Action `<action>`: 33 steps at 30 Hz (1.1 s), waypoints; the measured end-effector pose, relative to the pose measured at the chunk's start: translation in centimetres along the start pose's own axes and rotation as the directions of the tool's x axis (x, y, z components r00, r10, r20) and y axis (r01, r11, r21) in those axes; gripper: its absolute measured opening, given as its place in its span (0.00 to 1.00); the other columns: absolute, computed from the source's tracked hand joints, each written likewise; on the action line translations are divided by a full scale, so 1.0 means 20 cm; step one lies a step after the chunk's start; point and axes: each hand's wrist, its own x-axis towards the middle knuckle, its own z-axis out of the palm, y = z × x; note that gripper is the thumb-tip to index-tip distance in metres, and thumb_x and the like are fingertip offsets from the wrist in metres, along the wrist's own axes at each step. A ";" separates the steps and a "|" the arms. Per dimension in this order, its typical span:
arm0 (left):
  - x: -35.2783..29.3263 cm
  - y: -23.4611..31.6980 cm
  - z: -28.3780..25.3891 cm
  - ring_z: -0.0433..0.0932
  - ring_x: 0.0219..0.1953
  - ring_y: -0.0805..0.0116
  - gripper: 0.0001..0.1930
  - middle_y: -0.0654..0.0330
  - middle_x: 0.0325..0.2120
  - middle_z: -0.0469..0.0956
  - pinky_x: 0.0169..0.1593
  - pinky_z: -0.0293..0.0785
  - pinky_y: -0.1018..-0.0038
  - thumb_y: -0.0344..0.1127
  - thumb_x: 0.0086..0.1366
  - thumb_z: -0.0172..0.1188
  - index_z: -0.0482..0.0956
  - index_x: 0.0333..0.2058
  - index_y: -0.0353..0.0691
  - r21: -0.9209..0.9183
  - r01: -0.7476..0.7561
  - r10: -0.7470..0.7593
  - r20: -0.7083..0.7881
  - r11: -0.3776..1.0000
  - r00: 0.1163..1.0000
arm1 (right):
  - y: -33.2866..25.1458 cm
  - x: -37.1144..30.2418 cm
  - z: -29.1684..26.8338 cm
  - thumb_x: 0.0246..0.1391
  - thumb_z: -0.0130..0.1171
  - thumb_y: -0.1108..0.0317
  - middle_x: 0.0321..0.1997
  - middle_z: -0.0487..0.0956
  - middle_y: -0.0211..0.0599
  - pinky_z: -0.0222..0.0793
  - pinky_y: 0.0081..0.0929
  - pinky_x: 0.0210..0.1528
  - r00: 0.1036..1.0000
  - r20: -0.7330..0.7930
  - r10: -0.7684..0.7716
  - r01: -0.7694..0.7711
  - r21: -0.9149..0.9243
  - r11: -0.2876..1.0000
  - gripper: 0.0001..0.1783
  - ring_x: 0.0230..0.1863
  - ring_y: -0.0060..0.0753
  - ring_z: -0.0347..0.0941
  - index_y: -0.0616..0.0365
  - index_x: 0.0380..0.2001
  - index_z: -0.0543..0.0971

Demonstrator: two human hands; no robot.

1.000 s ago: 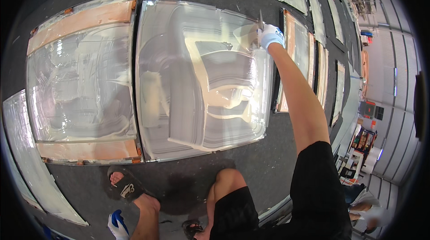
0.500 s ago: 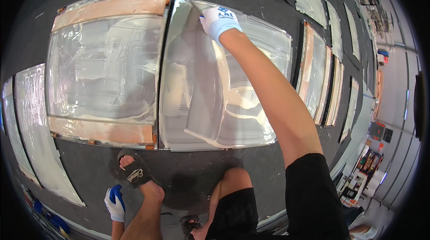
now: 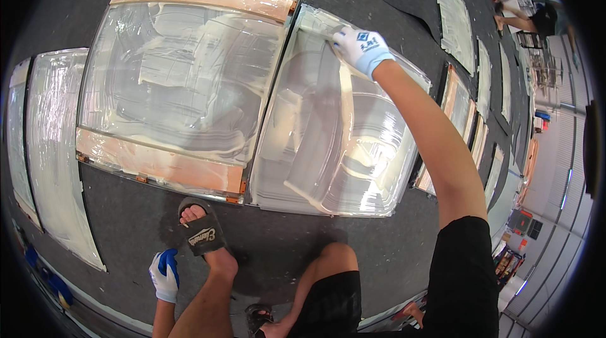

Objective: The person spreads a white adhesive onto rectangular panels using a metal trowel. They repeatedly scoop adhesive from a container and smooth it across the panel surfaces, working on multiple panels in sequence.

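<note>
Dark grey floor matting runs under everything we see, bending upward toward the rim of the view. On it, just beyond our knee, lies the curved clear panel we are working on, smeared with whitish streaks. Our right hand, in a white glove with a blue cuff, rests on the panel's far edge. The fingers are curled down onto the surface, but we cannot tell whether they are closed on anything; a pale strip seems to run out from under the glove toward the left, too blurred to name.

Touching the panel's left edge lies a second, larger panel, equally streaked, with orange-tan bands along its near and far edges. Farther left, two more pale sheets lie side by side, the outer one cut off by the dark rim of the picture.

Our left hand, in a white and blue glove, hangs low beside our leg, well apart from the panels; its fingers point down and we cannot tell whether they grip anything. A black sandal stands just before the larger panel's near edge.

Beyond our right arm, a row of further panels recedes toward the wall, small and distorted. At the far top right another person is partly visible, hard to make out.
</note>
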 end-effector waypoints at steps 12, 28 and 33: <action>0.09 -0.01 -0.01 0.71 0.24 0.70 0.12 0.59 0.23 0.73 0.31 0.66 0.72 0.32 0.68 0.52 0.81 0.39 0.29 -0.093 0.028 -0.030 -0.021 0.995 0.999 | -0.21 0.10 0.14 0.64 0.50 0.61 0.43 0.79 0.49 0.78 0.44 0.43 0.999 0.023 0.039 -0.039 -0.024 0.999 0.10 0.43 0.51 0.80 0.53 0.38 0.76; 0.02 -0.04 -0.02 0.71 0.26 0.72 0.13 0.59 0.24 0.73 0.32 0.66 0.74 0.32 0.70 0.52 0.81 0.40 0.30 -0.081 0.068 -0.069 -0.008 0.994 0.998 | -0.78 -0.70 -0.12 0.58 0.54 0.68 0.42 0.79 0.37 0.77 0.42 0.41 0.857 0.323 -0.402 0.294 0.336 0.895 0.07 0.44 0.43 0.81 0.51 0.39 0.79; -0.02 -0.04 -0.01 0.72 0.25 0.70 0.13 0.58 0.24 0.74 0.32 0.68 0.73 0.32 0.70 0.51 0.82 0.40 0.30 -0.026 0.051 -0.051 0.001 0.998 0.999 | -0.77 -0.47 -0.08 0.63 0.54 0.58 0.39 0.83 0.41 0.77 0.42 0.41 0.879 0.334 -0.339 0.214 0.358 0.909 0.12 0.42 0.48 0.82 0.51 0.39 0.82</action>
